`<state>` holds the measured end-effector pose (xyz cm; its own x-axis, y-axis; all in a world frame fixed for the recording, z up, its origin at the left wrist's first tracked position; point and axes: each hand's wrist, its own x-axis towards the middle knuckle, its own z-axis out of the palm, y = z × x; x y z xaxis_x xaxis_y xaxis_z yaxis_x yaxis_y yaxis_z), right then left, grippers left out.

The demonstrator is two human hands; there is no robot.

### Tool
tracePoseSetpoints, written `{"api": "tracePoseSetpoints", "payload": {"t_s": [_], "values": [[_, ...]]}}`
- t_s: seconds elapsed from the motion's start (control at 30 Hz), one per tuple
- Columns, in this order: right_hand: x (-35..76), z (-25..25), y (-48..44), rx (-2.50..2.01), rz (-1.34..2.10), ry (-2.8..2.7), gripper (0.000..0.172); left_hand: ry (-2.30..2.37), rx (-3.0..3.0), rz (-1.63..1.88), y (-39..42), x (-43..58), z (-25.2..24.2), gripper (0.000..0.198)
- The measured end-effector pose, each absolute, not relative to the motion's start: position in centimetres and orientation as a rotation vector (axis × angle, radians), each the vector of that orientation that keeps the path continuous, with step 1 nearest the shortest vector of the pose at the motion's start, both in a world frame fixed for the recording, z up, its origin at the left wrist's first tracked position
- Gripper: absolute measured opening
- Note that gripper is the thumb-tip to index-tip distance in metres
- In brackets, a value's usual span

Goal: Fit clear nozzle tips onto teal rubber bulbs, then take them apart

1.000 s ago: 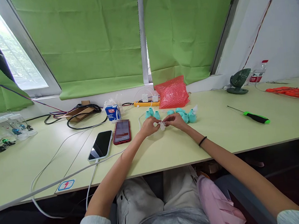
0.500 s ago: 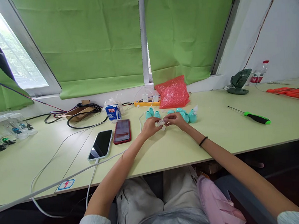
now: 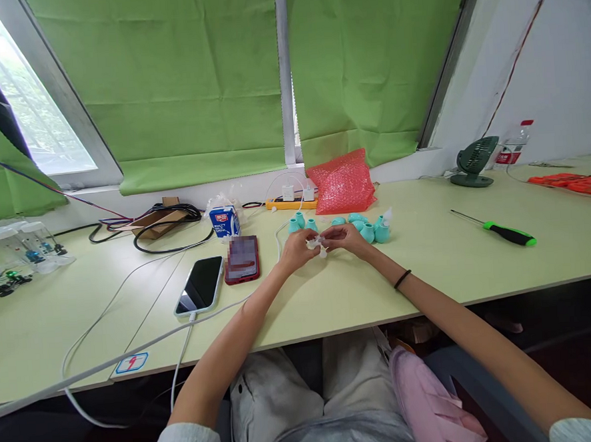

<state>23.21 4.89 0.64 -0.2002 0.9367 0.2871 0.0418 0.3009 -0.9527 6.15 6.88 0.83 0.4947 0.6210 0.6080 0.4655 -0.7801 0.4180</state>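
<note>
Between my fingertips, above the pale yellow table (image 3: pixel 301 307), is a small translucent white plastic piece (image 3: pixel 320 247); its exact kind is too small to make out. My left hand (image 3: pixel 298 249) pinches it from the left. From the right, the closed fingers of my right hand (image 3: pixel 345 238) grip the same piece, and they partly cover it. Just behind my left hand stand several small turquoise bottle-shaped pieces (image 3: pixel 299 219). More turquoise pieces (image 3: pixel 367 232) cluster behind and beside my right hand, one with a clear tip (image 3: pixel 386 214).
Two phones (image 3: pixel 199 287) lie to the left, one on a white cable. Behind are a blue carton (image 3: pixel 224 221), a yellow power strip (image 3: pixel 279 206) and red bubble wrap (image 3: pixel 342 183). A screwdriver (image 3: pixel 509 233), a small fan (image 3: pixel 473 163) and a bottle (image 3: pixel 514 144) are on the right.
My right fingers have shifted very slightly left, closer to my left fingertips. Both hands keep hold of the translucent piece; the other things stay in place.
</note>
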Motion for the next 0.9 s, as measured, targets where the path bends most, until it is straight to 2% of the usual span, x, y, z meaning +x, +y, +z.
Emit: {"api": "tracePoseSetpoints", "payload": {"t_s": [0.1, 0.57, 0.63, 0.77, 0.9], "values": [[23.3, 0.6, 5.0, -0.919, 1.082, -1.512, 0.034, 0.958, 2.517, 1.154, 6.9, 6.2, 0.7, 0.033], [23.1, 0.4, 4.9, -0.955, 1.021, -1.568, 0.037, 1.035, 2.756, 1.061, 5.8, 5.9, 1.9, 0.016], [23.1, 0.3, 5.0, -0.999, 0.827, -1.600, 0.044, 1.119, 2.689, 1.104, 5.9, 5.8, 2.0, 0.018], [23.1, 0.2, 5.1, -1.116, 0.131, -1.783, 0.058, 1.334, 2.532, 1.160, 6.6, 5.5, 1.9, 0.027], [22.8, -0.1, 5.8, -1.249, -0.284, -1.968, 0.053, 1.465, 2.506, 1.140, 7.0, 5.4, 1.5, 0.037]]}}
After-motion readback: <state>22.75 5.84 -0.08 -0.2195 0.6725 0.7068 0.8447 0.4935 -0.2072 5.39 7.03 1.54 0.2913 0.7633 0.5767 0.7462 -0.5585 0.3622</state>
